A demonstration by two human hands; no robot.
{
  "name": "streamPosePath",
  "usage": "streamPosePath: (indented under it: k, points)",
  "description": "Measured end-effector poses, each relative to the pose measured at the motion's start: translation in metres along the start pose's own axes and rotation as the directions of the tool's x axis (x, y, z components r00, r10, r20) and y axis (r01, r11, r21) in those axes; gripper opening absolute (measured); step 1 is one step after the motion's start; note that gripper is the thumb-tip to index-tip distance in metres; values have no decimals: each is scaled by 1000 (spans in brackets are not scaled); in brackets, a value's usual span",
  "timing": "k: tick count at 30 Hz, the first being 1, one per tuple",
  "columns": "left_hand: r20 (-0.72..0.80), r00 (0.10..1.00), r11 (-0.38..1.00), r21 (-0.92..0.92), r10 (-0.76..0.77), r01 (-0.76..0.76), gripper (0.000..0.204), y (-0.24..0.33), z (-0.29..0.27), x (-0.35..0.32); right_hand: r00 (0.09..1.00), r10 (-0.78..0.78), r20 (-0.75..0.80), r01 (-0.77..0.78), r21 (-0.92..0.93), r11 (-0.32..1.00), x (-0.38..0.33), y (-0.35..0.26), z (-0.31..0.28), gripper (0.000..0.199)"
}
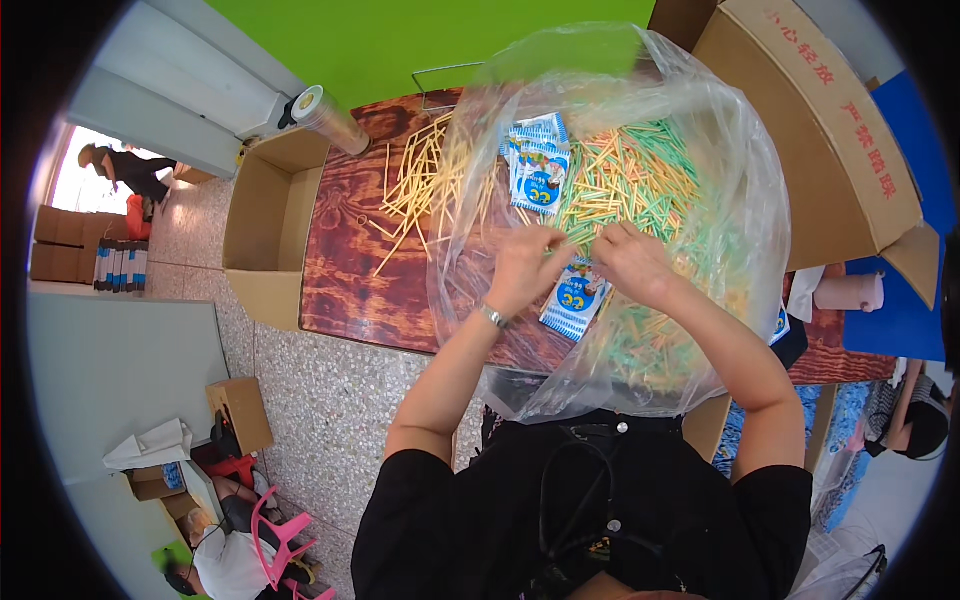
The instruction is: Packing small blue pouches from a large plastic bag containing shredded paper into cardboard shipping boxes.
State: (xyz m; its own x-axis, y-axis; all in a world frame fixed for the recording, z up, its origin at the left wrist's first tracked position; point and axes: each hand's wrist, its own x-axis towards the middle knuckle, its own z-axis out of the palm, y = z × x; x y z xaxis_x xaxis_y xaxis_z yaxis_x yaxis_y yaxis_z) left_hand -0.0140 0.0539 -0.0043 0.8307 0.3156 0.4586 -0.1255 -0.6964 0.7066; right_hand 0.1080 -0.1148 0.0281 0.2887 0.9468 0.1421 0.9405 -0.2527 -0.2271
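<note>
My left hand (524,264), a metal watch or bracelet at its wrist, and my right hand (636,263) work close together over an opened clear plastic bag (740,130). Both have their fingers bent and pinched; whatever is between the fingertips is too small to make out. Inside the bag lies a heap of thin green, yellow and orange sticks (640,170), just beyond my fingers. A blue-and-white packet (575,300) lies below and between my hands. Several similar packets (540,180) are stacked beyond my left hand.
Loose pale-yellow sticks (410,195) lie on the red-brown wooden table (350,280) at left. An open cardboard box (275,210) adjoins the table's left end, near a clear cylindrical container (330,120). A large carton (810,120) stands right, beside a pink cup (850,292). Other people are around.
</note>
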Motion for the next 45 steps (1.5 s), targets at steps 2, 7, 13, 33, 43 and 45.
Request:
streamPosePath:
  k: [2,7,13,33,43,45]
  points:
    - [85,994,997,-19,-73,75,21,10,-1,-16,1000,-23,6,21,165,986,3,4,-10,15]
    - [256,917,927,-140,-306,349,21,3,7,-21,988,127,87,-154,532,833,8,10,-17,18]
    - [376,850,719,-464,-369,517,22,4,17,-12,993,113,33,-111,582,805,12,16,-24,20]
    - [221,860,756,-412,-460,509,37,6,24,1,848,503,166,-516,44,856,44,247,-16,8]
    - [254,886,823,-338,-388,457,41,18,30,14,755,615,229,-627,-21,778,17,222,-28,36]
    - [262,886,822,-342,-383,456,41,22,31,16,740,634,225,-638,-64,767,15,221,-28,37]
